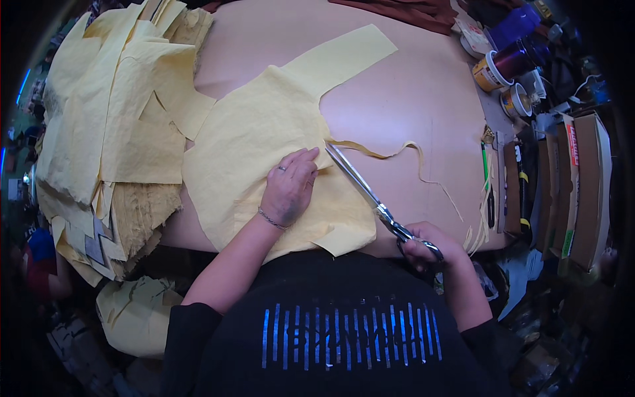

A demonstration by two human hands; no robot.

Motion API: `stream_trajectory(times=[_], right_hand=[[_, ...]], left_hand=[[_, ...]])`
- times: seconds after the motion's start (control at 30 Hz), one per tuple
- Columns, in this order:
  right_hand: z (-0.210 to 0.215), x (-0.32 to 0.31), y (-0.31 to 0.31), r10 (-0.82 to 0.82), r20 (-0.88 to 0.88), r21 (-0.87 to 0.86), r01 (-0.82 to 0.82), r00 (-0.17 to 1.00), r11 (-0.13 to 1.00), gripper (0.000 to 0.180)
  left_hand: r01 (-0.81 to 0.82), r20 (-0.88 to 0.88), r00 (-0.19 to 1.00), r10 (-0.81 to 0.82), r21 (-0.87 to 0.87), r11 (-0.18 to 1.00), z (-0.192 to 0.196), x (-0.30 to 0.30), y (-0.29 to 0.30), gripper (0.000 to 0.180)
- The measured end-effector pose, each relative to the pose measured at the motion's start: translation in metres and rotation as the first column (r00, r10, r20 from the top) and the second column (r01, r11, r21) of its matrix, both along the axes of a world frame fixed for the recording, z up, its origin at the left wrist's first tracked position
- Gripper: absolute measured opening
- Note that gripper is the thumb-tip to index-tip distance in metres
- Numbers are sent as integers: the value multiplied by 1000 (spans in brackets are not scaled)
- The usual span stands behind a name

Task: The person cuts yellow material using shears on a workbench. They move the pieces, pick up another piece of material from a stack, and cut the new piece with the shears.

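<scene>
Head shows left hand (pixel 291 186) flat on cloth (pixel 248 142), right hand (pixel 428 243) gripping scissors (pixel 383 212), orange tub (pixel 487 75) contents unclear.

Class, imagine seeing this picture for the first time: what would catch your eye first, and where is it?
First, probably the large pale-yellow sheet in the middle of the table, with the left hand lying on it. Next, the long shiny scissors in the right hand at its right edge, a thin curling strip trailing rightward from near their tips. A heap of yellow pieces fills the left side.
</scene>
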State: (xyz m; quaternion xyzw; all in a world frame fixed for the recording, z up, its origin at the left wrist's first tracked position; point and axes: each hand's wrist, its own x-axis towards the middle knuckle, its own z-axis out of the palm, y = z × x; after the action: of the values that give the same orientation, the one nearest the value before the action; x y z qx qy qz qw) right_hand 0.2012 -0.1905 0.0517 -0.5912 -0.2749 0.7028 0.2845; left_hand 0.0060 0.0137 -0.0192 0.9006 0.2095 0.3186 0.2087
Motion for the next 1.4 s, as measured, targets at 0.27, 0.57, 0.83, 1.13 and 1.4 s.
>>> stream_trajectory(times=[0.27, 0.57, 0.83, 1.13, 1.4], right_hand=[[-9, -4, 4, -53, -71, 17, 54, 996, 998, 52], [-12, -4, 7, -32, -79, 5, 32, 996, 999, 51], [-8, -5, 1, -47, -109, 17, 49, 993, 999, 49], [-12, -12, 20, -33, -86, -18, 31, 996, 999, 49], [-14, -25, 44, 0, 82, -15, 1, 997, 1000, 52]], left_hand=[[-3, -19, 1000, 3, -25, 1000, -2, -1, 2, 18], [33, 33, 999, -31, -39, 999, -2, 0, 2, 18], [19, 38, 999, -17, -59, 998, 2, 0, 1, 16], [24, 45, 999, -24, 16, 1000, -4, -1, 3, 21], [73, 70, 995, -74, 17, 997, 0, -2, 4, 20]])
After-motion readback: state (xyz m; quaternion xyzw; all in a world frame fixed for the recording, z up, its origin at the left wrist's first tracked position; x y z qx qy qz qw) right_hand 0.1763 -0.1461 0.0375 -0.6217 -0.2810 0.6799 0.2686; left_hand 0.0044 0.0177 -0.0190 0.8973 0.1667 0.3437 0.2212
